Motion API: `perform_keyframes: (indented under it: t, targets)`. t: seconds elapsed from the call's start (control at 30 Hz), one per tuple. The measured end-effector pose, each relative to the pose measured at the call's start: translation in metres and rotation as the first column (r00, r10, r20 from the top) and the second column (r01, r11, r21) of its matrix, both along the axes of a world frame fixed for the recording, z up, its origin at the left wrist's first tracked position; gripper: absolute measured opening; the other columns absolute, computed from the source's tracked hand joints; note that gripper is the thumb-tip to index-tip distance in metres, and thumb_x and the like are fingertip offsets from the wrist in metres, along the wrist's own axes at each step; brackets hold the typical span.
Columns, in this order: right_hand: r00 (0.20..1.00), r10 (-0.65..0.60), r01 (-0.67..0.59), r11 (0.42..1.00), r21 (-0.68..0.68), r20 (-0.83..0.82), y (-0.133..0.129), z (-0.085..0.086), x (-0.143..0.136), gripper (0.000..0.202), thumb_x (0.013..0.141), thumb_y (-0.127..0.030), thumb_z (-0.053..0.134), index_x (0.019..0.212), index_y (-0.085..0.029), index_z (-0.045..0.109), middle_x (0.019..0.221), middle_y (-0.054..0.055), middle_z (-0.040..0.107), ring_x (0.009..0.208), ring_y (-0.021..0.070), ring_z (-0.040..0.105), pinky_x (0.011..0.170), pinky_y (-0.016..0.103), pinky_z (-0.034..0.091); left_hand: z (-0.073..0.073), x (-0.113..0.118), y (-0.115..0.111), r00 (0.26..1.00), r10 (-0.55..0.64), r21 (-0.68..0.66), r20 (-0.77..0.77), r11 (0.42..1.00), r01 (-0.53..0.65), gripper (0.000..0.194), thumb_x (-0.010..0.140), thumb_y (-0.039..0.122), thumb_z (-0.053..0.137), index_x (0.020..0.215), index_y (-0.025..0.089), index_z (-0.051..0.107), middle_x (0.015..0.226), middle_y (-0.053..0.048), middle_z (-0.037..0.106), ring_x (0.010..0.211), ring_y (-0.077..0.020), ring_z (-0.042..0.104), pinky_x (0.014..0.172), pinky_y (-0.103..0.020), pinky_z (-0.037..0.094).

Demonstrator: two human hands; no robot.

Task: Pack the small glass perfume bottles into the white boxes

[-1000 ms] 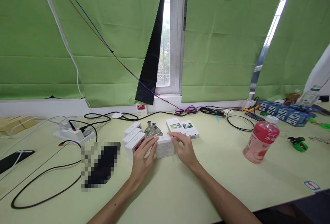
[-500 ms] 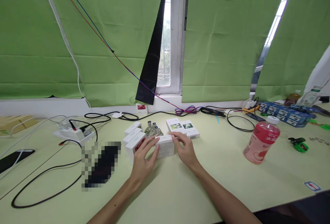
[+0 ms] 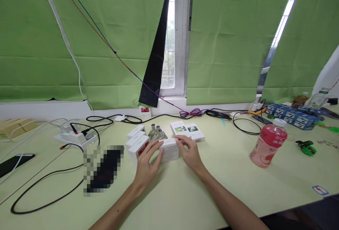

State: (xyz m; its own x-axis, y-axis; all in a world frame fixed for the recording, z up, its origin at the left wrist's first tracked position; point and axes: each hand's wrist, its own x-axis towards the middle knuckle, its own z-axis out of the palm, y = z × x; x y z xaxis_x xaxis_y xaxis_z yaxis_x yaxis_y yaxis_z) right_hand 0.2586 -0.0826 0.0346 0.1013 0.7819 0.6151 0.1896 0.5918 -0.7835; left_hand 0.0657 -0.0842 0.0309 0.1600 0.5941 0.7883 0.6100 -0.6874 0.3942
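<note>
A small white carton (image 3: 170, 151) with fine print on its near side stands upright on the table between my hands. My left hand (image 3: 148, 163) grips its left end, thumb at the front and fingers along the top. On the other end, my right hand (image 3: 190, 152) pinches the upper right corner. Left of it, several white boxes (image 3: 138, 144) stand in a row, partly behind my left hand. Just behind the carton are glass bottles with silver caps (image 3: 158, 131). Two white boxes with green pictures (image 3: 192, 131) lie flat behind my right hand.
A pink drink bottle (image 3: 268, 143) stands to the right. Blue boxes (image 3: 293, 116) are at the far right, near a green-and-black clip (image 3: 306, 148). A power strip (image 3: 75, 136) with looping cables lies left, beside a blurred-out dark patch (image 3: 106, 169). A phone (image 3: 16, 163) rests at the left edge.
</note>
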Motion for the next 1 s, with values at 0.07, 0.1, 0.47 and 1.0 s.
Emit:
perform_keyframes:
  t: [0.07,0.1,0.47,1.0]
  targets:
    - [1.0,0.001,-0.001,1.0,-0.003,0.001,0.0,0.0001,0.0,0.025,0.095,-0.036,0.057,0.107,-0.021,0.074,0.111,0.009,0.075,0.101,0.0231,0.069,0.08,0.032,0.057,-0.0009,-0.0002,0.0005,1.0,-0.001,-0.003,0.0,1.0,0.001,0.026,0.096,0.031,0.058,0.117,0.024,0.071,0.125,-0.008,0.07,0.114,-0.024,0.067,0.102,-0.042,0.053]
    - [1.0,0.0,0.0,1.0,-0.005,0.001,-0.0001,0.0002,0.0,0.026,0.095,-0.036,0.057,0.107,-0.021,0.074,0.111,0.009,0.075,0.1,0.0229,0.069,0.08,0.032,0.057,-0.0013,-0.0003,0.0006,1.0,-0.002,-0.004,-0.001,1.0,0.002,0.026,0.096,0.031,0.058,0.117,0.024,0.07,0.125,-0.008,0.069,0.114,-0.0239,0.067,0.102,-0.042,0.053]
    - [1.0,0.006,-0.006,1.0,0.009,0.003,-0.0008,0.001,0.0,0.025,0.094,-0.035,0.058,0.108,-0.022,0.074,0.11,0.008,0.075,0.095,0.022,0.07,0.078,0.031,0.058,-0.0026,-0.001,0.0001,1.0,-0.006,0.004,-0.025,1.0,0.006,0.028,0.096,0.03,0.057,0.12,0.025,0.07,0.127,-0.008,0.068,0.115,-0.0242,0.066,0.103,-0.043,0.052]
    - [1.0,0.008,-0.008,1.0,-0.002,-0.005,0.0003,0.001,-0.0002,0.023,0.094,-0.032,0.059,0.107,-0.022,0.074,0.11,0.007,0.075,0.095,0.0206,0.069,0.077,0.03,0.057,0.001,-0.0018,0.0,0.999,-0.035,0.039,-0.032,0.999,0.036,0.028,0.094,0.025,0.057,0.117,0.026,0.073,0.126,-0.008,0.069,0.111,-0.0236,0.069,0.096,-0.04,0.055]
